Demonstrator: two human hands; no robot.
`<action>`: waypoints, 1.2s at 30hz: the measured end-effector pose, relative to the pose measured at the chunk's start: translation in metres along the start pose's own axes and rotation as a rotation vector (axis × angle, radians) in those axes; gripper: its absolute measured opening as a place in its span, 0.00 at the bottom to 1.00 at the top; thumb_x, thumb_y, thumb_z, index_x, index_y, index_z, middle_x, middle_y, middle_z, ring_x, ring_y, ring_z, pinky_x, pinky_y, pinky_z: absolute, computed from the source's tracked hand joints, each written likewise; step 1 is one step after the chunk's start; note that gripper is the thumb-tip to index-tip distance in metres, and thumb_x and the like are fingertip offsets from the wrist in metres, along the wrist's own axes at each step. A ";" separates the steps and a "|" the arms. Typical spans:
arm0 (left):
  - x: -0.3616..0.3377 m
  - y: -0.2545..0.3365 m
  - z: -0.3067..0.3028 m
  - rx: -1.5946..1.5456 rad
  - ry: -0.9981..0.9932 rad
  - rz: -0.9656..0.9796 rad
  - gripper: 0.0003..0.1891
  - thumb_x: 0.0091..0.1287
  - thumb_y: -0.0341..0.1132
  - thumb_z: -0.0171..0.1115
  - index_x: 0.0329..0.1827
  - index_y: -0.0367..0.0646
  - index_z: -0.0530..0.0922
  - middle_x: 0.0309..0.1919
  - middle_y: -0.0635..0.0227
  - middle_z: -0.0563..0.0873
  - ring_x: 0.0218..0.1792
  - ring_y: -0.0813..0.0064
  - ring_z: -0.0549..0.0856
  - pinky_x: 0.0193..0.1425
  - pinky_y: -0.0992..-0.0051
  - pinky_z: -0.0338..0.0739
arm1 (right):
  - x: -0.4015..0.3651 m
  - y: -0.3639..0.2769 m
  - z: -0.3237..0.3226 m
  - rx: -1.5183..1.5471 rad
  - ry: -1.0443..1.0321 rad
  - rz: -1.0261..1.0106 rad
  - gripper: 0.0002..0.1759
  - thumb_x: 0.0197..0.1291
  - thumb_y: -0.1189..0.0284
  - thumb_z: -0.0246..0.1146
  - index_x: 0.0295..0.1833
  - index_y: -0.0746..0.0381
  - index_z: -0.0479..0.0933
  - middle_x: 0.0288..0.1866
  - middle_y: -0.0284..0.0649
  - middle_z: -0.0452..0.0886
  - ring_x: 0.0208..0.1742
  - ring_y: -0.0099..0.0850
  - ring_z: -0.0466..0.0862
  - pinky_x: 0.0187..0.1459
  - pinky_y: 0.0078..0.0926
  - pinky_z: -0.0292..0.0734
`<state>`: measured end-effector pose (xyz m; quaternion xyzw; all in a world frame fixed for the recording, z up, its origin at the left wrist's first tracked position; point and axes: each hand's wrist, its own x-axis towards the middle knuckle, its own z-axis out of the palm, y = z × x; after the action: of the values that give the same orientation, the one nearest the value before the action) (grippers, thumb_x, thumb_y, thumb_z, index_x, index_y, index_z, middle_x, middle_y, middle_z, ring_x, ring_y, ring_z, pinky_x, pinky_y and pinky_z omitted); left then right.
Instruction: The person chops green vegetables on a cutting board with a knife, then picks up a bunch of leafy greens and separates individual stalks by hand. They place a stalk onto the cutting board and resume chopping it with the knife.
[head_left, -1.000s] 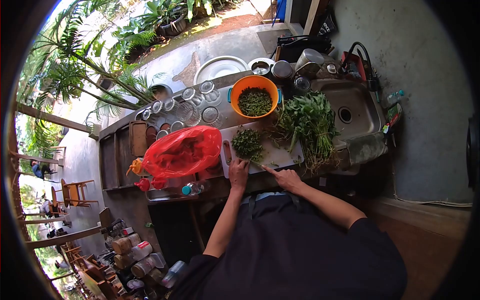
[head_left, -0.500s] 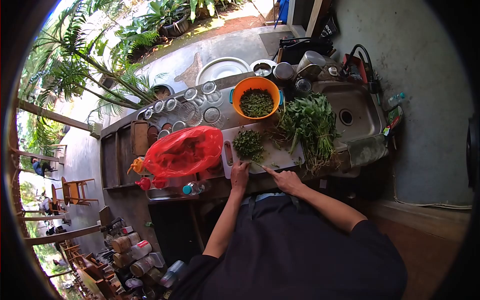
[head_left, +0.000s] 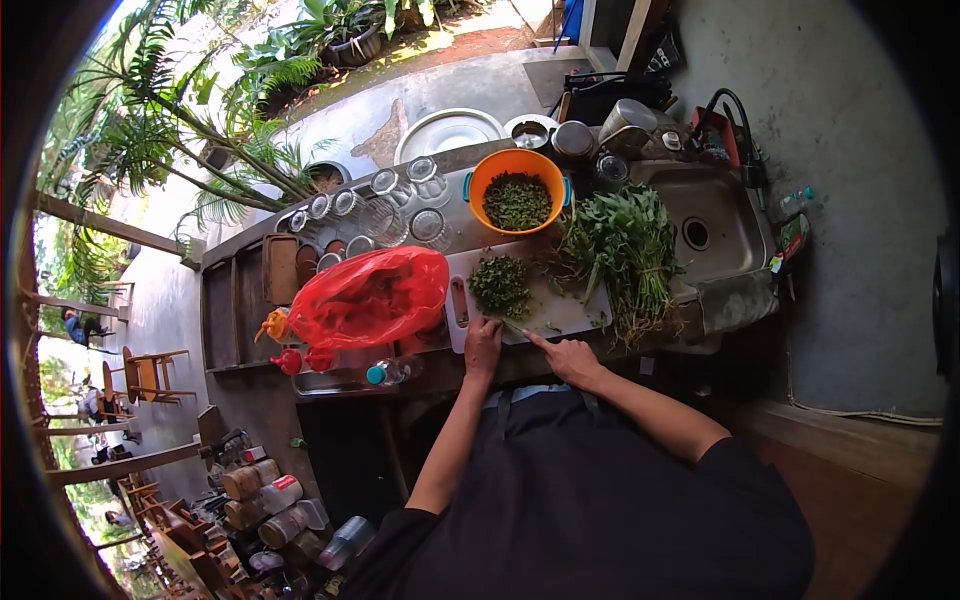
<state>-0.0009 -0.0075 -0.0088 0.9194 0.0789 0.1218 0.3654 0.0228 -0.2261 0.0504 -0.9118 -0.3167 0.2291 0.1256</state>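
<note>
A white cutting board [head_left: 570, 316] lies on the counter in front of me, with a heap of chopped greens [head_left: 500, 285] on its left half. My right hand [head_left: 572, 362] grips a knife [head_left: 516, 327] at the board's near edge, index finger stretched along it, blade pointing left. Just below the heap, my left hand [head_left: 484, 345] has its fingers drawn together close to the knife tip. Whatever those fingers hold, if anything, is hidden. A large bundle of uncut leafy greens [head_left: 635, 245] rests over the board's right end, roots toward me. Behind the board stands an orange colander [head_left: 489, 210] containing more chopped greens.
Left of the board sits an open red plastic bag [head_left: 400, 290], near a bottle with a blue cap [head_left: 378, 375]. Several upturned glasses [head_left: 428, 226] stand farther back. A steel sink [head_left: 735, 255] is at the right, with jars [head_left: 573, 139] behind the colander.
The whole view has shifted very slightly. Both hands and the knife keep nearly the same place at the board's near edge.
</note>
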 end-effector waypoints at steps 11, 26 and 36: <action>-0.002 0.001 -0.001 0.012 0.002 -0.037 0.05 0.63 0.29 0.68 0.39 0.39 0.86 0.38 0.57 0.85 0.43 0.54 0.86 0.48 0.61 0.80 | 0.015 0.003 0.016 0.048 0.050 -0.014 0.43 0.69 0.70 0.51 0.81 0.24 0.41 0.28 0.53 0.82 0.30 0.54 0.84 0.37 0.55 0.81; -0.004 0.015 -0.013 0.099 -0.050 0.020 0.06 0.62 0.27 0.66 0.40 0.38 0.87 0.39 0.56 0.85 0.45 0.54 0.85 0.51 0.60 0.79 | -0.009 0.004 -0.009 0.026 -0.054 0.040 0.44 0.66 0.72 0.51 0.81 0.24 0.46 0.28 0.52 0.82 0.30 0.53 0.85 0.39 0.55 0.82; 0.003 0.007 -0.004 0.051 -0.074 -0.029 0.07 0.61 0.27 0.66 0.40 0.39 0.87 0.40 0.57 0.86 0.45 0.56 0.86 0.52 0.61 0.80 | -0.010 0.006 -0.022 0.033 -0.042 0.074 0.41 0.69 0.69 0.51 0.81 0.25 0.44 0.29 0.53 0.82 0.31 0.53 0.85 0.39 0.55 0.82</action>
<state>0.0014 -0.0091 -0.0010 0.9311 0.0819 0.0802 0.3462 0.0303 -0.2389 0.0705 -0.9156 -0.2817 0.2581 0.1253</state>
